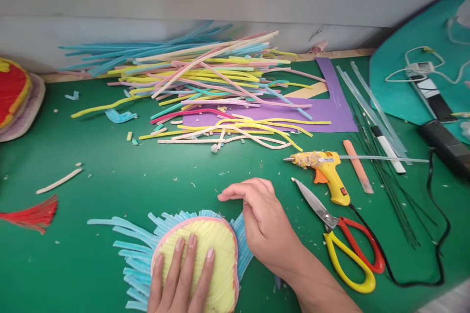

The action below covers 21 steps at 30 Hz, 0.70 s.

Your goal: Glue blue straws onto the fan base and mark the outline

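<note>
A rounded yellow craft piece (223, 254) with a pink rim lies on the green table at the bottom centre. Blue fuzzy pipe cleaner strips (135, 244) fan out from under it to the left, top and right. My left hand (184, 279) rests flat on the yellow face, fingers spread. Beside the piece's upper right edge is my right hand (266, 232), its fingers loosely bent and pointing left over the blue fringe. Nothing shows in it, and its thumb is mostly hidden.
Loose coloured pipe cleaners (205, 73) are heaped along the wall, partly over purple sheet (341, 112). At right lie a yellow glue gun (330, 166) with its black cord, scissors (330, 220), glue sticks (370, 102) and green wires (389, 190). A red tassel (40, 215) lies left.
</note>
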{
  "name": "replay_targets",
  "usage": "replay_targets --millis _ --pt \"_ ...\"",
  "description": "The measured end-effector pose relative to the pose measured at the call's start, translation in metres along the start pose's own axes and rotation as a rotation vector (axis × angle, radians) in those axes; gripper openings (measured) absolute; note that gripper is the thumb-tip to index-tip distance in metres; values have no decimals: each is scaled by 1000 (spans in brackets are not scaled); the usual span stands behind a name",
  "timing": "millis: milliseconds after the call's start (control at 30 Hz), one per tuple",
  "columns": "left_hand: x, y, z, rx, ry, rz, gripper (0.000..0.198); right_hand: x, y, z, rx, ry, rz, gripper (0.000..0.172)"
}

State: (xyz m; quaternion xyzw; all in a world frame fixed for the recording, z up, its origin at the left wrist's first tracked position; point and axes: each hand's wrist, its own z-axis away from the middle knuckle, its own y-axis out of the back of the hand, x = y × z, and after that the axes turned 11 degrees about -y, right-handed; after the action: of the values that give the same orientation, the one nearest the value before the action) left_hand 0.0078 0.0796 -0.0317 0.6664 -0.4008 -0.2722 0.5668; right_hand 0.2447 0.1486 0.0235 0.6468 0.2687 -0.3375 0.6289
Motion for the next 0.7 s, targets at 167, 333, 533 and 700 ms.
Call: replay_targets --millis 167,333,533,700 --pt "-1 5 -1 -47 -37 -69 75 -6 -5 5 -72 44 62 36" --pt "3 9 -4 -63 -42 -82 69 -5 -14 6 -68 158 187 21" --pt "11 4 -7 18 39 -27 66 -3 -24 8 -30 171 232 18" --pt "12 5 -10 40 51 -9 63 -6 -25 7 -23 163 214 18"
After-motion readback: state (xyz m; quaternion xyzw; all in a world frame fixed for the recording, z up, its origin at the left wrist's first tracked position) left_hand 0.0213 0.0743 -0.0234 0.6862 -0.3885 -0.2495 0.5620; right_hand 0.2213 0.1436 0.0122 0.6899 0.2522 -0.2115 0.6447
